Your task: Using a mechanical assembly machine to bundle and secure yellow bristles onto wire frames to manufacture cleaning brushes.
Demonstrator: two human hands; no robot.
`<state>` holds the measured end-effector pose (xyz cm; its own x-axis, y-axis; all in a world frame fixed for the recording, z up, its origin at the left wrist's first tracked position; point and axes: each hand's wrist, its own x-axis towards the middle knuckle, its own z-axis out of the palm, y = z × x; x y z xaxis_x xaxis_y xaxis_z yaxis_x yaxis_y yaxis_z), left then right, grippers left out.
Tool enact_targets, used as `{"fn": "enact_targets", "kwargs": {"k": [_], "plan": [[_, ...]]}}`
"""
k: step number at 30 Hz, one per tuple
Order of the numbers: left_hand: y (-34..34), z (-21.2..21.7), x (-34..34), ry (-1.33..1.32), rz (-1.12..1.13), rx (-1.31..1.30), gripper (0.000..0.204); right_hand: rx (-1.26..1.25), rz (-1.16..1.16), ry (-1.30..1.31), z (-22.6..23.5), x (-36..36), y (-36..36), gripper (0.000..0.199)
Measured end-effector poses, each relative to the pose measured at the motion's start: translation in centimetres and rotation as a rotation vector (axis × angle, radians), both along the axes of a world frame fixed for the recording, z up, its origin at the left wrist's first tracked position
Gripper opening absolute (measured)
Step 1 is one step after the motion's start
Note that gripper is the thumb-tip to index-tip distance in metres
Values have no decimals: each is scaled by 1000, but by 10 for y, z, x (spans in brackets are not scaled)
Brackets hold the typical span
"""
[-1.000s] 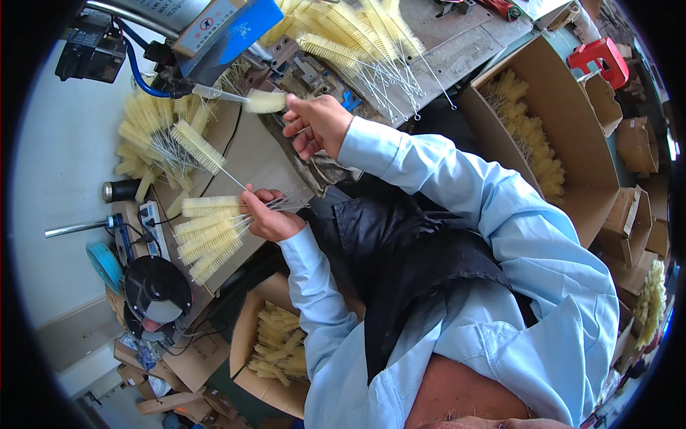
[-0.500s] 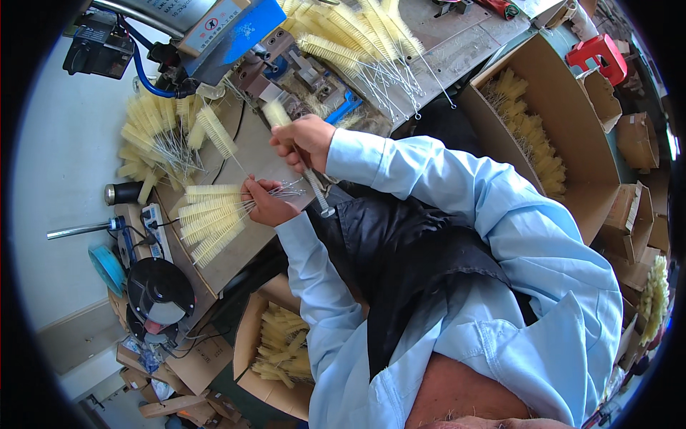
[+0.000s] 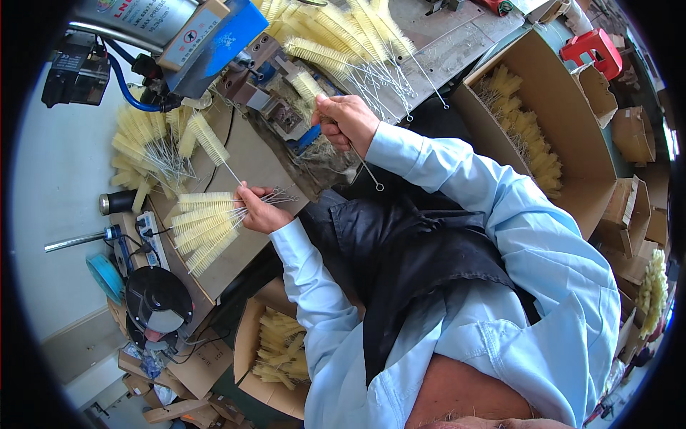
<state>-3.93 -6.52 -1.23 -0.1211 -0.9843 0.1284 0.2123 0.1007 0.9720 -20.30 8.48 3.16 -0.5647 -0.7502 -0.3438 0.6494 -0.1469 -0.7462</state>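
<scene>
Now farther from the bunch [image 3: 206,227] clasped by the left hand [image 3: 262,210], a brush [image 3: 307,86] is pinched singly by the right hand [image 3: 348,123].

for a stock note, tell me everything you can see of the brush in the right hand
The brush has a pale yellow bristle head and a thin, metal-looking wire stem ending in a small ring. The right hand grips it between bristles and ring, hiding that part. It lies slantwise, bristles pointing away from the person beside a metal block, ring end nearer the person. Whether bristles touch the block can't be told.
</scene>
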Motion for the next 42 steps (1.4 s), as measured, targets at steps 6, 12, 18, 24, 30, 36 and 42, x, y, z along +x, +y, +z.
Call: {"fn": "enact_targets", "kwargs": {"k": [6, 12, 18, 24, 30, 36, 42], "plan": [[1, -2, 0, -10, -4, -4, 20, 18, 5, -8, 3, -10, -3, 42], [3, 1, -2, -40, 17, -16, 19, 55, 23, -46, 10, -17, -8, 39], [3, 1, -2, 12, 21, 30, 18, 87, 40, -23, 12, -18, -2, 38], [10, 2, 14, 136, 38, 141, 19, 248, -57, 278, 27, -38, 11, 41], [49, 13, 11, 184, -32, 219, 24, 650, -285, 1130, 32, -132, 2, 48], [77, 27, 19, 214, -33, 279, 24, 443, -692, 1558, 37, -72, 1, 38], [118, 24, 19, 31, -311, 289, 21, 58, 73, 965, 11, 40, -18, 53]]}}
